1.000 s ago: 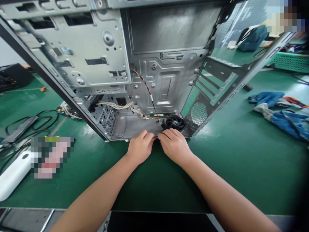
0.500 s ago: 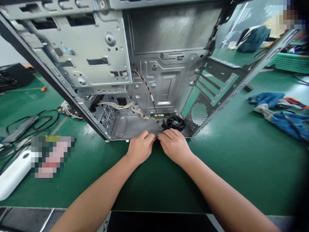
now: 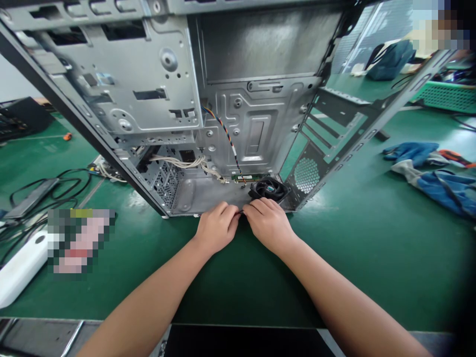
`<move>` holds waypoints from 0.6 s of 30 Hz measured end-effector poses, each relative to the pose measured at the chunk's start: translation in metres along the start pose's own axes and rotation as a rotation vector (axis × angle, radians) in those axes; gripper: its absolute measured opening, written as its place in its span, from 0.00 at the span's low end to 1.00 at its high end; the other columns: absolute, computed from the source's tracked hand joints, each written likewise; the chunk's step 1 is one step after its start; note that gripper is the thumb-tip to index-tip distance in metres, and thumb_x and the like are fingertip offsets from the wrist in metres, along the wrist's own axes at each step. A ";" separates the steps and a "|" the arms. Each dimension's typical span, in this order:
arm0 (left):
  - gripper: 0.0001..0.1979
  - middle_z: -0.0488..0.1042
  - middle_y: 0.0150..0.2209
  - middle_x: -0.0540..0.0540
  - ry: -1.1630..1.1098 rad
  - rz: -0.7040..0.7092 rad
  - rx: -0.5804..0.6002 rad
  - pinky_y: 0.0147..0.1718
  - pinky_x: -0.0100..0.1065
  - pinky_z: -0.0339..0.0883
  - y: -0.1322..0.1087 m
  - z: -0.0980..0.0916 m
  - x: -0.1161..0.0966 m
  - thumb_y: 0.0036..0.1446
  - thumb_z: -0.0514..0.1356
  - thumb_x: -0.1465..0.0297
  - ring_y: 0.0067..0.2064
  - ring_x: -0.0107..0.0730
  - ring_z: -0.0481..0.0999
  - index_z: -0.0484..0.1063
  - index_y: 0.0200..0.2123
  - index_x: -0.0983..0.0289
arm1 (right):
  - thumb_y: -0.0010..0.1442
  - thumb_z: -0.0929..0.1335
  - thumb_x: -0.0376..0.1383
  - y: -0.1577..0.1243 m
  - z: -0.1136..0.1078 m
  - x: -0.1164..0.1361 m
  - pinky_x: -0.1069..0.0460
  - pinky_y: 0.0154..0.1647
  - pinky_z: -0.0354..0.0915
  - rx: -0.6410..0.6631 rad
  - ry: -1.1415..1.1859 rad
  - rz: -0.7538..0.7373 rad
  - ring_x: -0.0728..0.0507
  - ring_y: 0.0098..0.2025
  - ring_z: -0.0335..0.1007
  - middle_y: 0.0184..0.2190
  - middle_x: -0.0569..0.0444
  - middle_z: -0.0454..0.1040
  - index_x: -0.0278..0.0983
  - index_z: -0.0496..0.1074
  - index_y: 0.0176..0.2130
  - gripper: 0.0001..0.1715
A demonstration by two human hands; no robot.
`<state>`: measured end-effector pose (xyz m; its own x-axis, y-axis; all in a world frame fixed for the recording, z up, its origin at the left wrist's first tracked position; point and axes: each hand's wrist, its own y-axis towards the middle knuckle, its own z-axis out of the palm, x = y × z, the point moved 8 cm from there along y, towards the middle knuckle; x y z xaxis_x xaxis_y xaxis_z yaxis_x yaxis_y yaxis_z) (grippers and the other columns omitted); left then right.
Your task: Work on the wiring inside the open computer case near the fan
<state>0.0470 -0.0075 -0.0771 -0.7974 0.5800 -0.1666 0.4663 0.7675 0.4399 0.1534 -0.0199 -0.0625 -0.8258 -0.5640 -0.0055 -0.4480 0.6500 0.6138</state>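
An open metal computer case [image 3: 260, 144] stands on the green table in front of me. My left hand [image 3: 217, 225] is closed at the case's near bottom edge, fingertips pinched. Close beside it, my right hand [image 3: 269, 225] is pinched too, just in front of the black cooling fan [image 3: 268, 188]. A short piece of a thin dark strand [image 3: 241, 211], like a cable, shows between both sets of fingertips; the rest is hidden by the fingers. Behind the hands hangs a twisted multicoloured cable [image 3: 225, 130], its black plug near the case floor. A bundle of pale wires [image 3: 182, 162] lies to the left.
Black cables with an adapter [image 3: 33, 198] and a white power strip [image 3: 24, 270] lie at left. Blue-and-grey gloves [image 3: 435, 181] lie on the right, and a green basket [image 3: 448, 96] stands farther back. The case's side frame [image 3: 386, 109] rises at right.
Both hands stay in nearly the same place. Slightly more of the thin dark strand shows between the fingertips.
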 end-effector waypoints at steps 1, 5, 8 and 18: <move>0.09 0.69 0.32 0.51 -0.010 0.000 -0.002 0.28 0.30 0.62 0.000 -0.001 0.000 0.66 0.51 0.67 0.32 0.29 0.72 0.69 0.37 0.61 | 0.65 0.61 0.30 0.000 0.000 0.000 0.50 0.38 0.55 0.001 0.001 0.000 0.45 0.33 0.60 0.29 0.52 0.70 0.36 0.74 0.33 0.14; 0.08 0.70 0.32 0.51 -0.024 -0.006 -0.003 0.28 0.30 0.62 0.000 -0.002 0.000 0.65 0.51 0.68 0.32 0.29 0.72 0.68 0.35 0.62 | 0.64 0.61 0.30 0.000 -0.001 0.000 0.50 0.38 0.55 -0.002 0.010 0.008 0.45 0.34 0.60 0.29 0.51 0.70 0.35 0.74 0.33 0.14; 0.09 0.70 0.31 0.52 -0.017 -0.012 0.007 0.27 0.30 0.62 0.001 -0.001 0.000 0.65 0.51 0.68 0.32 0.30 0.72 0.68 0.35 0.62 | 0.64 0.61 0.30 0.001 -0.003 0.001 0.50 0.38 0.55 -0.004 0.012 0.013 0.45 0.34 0.60 0.28 0.51 0.69 0.35 0.73 0.33 0.13; 0.12 0.68 0.32 0.52 0.079 -0.012 0.076 0.25 0.30 0.60 0.002 0.004 -0.001 0.68 0.47 0.67 0.32 0.30 0.71 0.69 0.36 0.62 | 0.64 0.62 0.31 0.000 0.001 0.001 0.50 0.37 0.53 0.015 -0.010 0.006 0.45 0.33 0.59 0.28 0.52 0.69 0.36 0.73 0.32 0.12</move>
<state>0.0503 -0.0049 -0.0796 -0.8294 0.5498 -0.0996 0.4822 0.7943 0.3695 0.1526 -0.0195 -0.0628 -0.8322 -0.5545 -0.0098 -0.4475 0.6610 0.6023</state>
